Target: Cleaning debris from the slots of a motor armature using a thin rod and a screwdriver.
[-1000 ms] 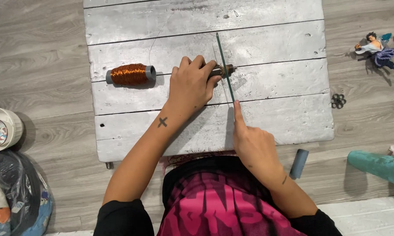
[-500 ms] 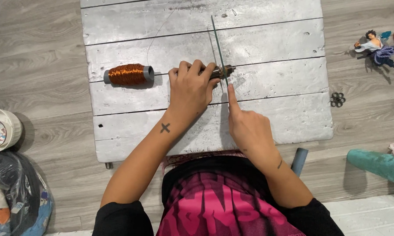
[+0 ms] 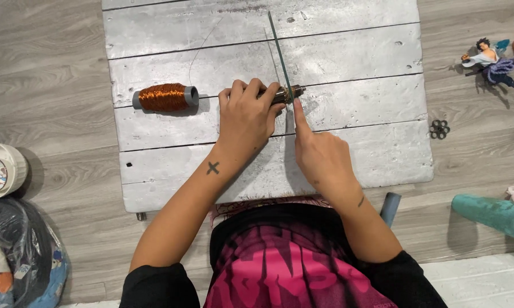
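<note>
L hand (image 3: 246, 118) grip clamped round small dark cylindrical rod (image 3: 287, 94), pinned flat on table (image 3: 354, 148), approx centre of silver plank top. R hand (image 3: 321, 154): index finger extended, tip pressing thin green wire (image 3: 279, 54) where it meets rod; other fingers curled, holding nothing. Wire runs from rod toward far table edge. Copper wire spool (image 3: 165, 97) lies just L of L hand, not touching.
</note>
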